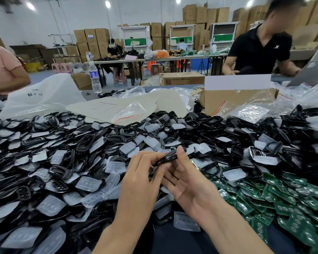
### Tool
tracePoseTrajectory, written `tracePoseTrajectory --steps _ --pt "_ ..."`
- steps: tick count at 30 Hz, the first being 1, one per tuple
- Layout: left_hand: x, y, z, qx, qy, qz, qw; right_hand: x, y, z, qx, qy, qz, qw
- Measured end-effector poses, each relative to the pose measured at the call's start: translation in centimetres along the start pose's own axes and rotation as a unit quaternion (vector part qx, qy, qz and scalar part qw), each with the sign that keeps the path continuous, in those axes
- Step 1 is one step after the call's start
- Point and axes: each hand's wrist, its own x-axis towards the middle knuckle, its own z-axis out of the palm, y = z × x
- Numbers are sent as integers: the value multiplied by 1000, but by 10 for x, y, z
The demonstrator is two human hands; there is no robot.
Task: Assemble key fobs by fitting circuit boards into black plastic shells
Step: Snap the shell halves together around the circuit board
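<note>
A black plastic shell (170, 158) is held edge-on between both hands above the pile. My left hand (140, 177) pinches its near left end with curled fingers. My right hand (188, 182) lies palm up, its thumb over the shell's right end and its fingers curled beneath. A heap of black shells (84, 142) mixed with translucent rubber button pads (88, 183) covers the table. Green circuit boards (286, 200) are piled at the lower right. Whether a board sits inside the held shell is hidden.
An open cardboard box (233, 99) with clear plastic bags (251, 112) stands behind the pile at right. White bags (44, 96) and a water bottle (95, 77) are at the back left. A person in black (261, 50) sits across the table; a pink sleeve (2, 65) at left.
</note>
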Motion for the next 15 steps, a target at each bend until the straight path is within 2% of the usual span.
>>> tracePoseTrajectory --steps 7,15 --pt "1 -3 1 27 16 39 999 0 0 -1 30 -10 13 999" --pt "1 -6 -3 30 -11 28 999 4 3 -4 25 -21 20 999"
